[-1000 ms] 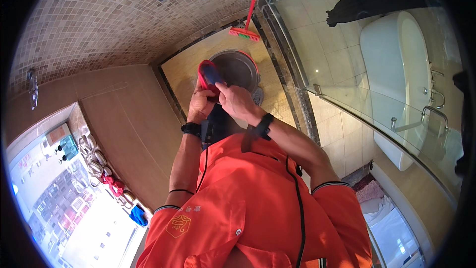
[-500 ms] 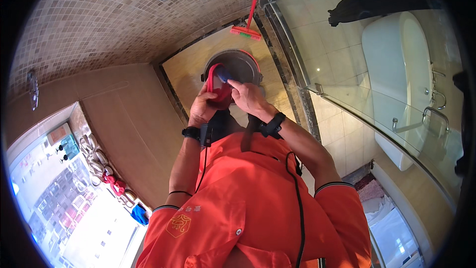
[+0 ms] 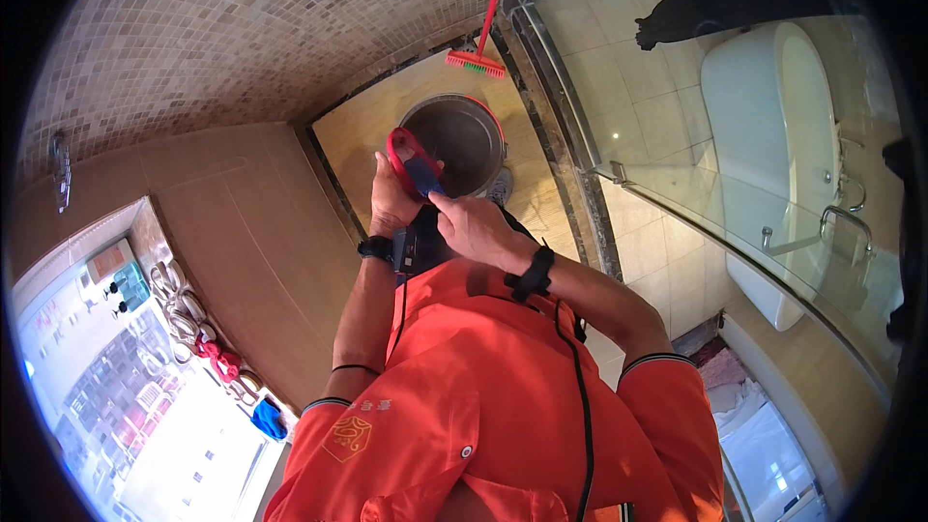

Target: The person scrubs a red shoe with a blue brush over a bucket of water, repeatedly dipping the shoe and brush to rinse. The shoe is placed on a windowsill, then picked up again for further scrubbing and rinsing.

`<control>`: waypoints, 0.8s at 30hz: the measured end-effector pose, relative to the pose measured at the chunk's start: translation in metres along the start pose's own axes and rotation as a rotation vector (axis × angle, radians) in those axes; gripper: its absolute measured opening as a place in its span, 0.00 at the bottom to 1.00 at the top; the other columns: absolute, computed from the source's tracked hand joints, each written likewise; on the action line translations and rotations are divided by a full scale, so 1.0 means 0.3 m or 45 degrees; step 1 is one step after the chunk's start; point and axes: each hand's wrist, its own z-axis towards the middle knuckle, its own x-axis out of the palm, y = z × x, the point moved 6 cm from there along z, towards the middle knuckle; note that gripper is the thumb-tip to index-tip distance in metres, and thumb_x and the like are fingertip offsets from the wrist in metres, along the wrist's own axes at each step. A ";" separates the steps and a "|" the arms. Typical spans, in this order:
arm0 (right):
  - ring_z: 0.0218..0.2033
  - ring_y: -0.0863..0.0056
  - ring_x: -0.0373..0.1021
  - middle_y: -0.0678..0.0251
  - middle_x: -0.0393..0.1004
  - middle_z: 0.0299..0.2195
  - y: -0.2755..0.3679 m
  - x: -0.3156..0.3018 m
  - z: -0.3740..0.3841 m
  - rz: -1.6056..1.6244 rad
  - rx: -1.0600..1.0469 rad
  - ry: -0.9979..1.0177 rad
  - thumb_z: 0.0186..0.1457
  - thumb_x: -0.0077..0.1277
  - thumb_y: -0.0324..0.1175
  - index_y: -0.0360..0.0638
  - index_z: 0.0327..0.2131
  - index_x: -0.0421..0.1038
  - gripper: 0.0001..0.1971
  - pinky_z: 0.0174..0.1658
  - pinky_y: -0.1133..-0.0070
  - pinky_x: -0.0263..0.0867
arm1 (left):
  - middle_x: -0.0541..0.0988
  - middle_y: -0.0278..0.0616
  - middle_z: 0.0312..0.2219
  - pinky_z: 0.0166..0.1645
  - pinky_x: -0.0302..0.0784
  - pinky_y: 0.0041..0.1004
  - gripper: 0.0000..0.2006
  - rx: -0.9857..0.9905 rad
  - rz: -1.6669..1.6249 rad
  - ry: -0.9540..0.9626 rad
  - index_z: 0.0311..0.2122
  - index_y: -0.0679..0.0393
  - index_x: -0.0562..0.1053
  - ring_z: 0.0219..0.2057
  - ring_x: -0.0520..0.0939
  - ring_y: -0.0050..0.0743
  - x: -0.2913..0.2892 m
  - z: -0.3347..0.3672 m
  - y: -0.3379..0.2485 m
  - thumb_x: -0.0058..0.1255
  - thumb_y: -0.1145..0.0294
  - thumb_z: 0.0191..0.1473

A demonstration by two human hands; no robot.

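My left hand (image 3: 391,199) is closed around a red slipper (image 3: 394,147) with a pale inside, tilted over the near left rim of a dark grey bucket (image 3: 488,155). A blue brush (image 3: 421,176) lies against the slipper's inside, gripped by my right hand (image 3: 476,230) with the index finger stretched along it. The brush's bristles are hidden. Both wrists wear black straps.
A red broom (image 3: 476,63) stands by the tiled wall past the bucket. To the right, a glass panel (image 3: 735,222) fronts a white bathtub (image 3: 764,87). Several slippers (image 3: 184,314) and a blue cloth (image 3: 268,419) line the window ledge at left.
The slipper has turned and shifted slightly left. My right hand has drawn the brush nearer to me and a little left along the slipper's inside.
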 end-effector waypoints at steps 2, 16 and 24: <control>0.23 0.51 0.77 0.49 0.77 0.20 0.037 -0.033 -0.018 -0.028 -0.009 0.006 0.57 0.52 0.34 0.35 0.51 0.74 0.20 0.27 0.60 0.75 | 0.74 0.48 0.56 0.62 0.70 0.57 0.37 0.054 0.033 -0.038 0.65 0.53 0.63 0.54 0.77 0.60 0.029 -0.008 -0.017 0.24 0.32 0.68; 0.26 0.48 0.78 0.46 0.79 0.23 -0.021 0.035 -0.004 0.054 -0.013 0.000 0.57 0.50 0.35 0.39 0.46 0.78 0.17 0.32 0.56 0.75 | 0.76 0.47 0.52 0.57 0.75 0.59 0.33 -0.067 0.122 -0.279 0.64 0.50 0.65 0.50 0.80 0.59 -0.121 -0.009 0.042 0.32 0.34 0.68; 0.31 0.47 0.79 0.45 0.80 0.27 -0.152 0.047 0.013 -0.008 0.219 -0.006 0.59 0.47 0.36 0.43 0.48 0.79 0.17 0.37 0.56 0.75 | 0.76 0.45 0.57 0.58 0.76 0.56 0.29 -0.155 0.072 -0.161 0.62 0.49 0.69 0.53 0.80 0.47 -0.183 -0.001 0.113 0.34 0.39 0.69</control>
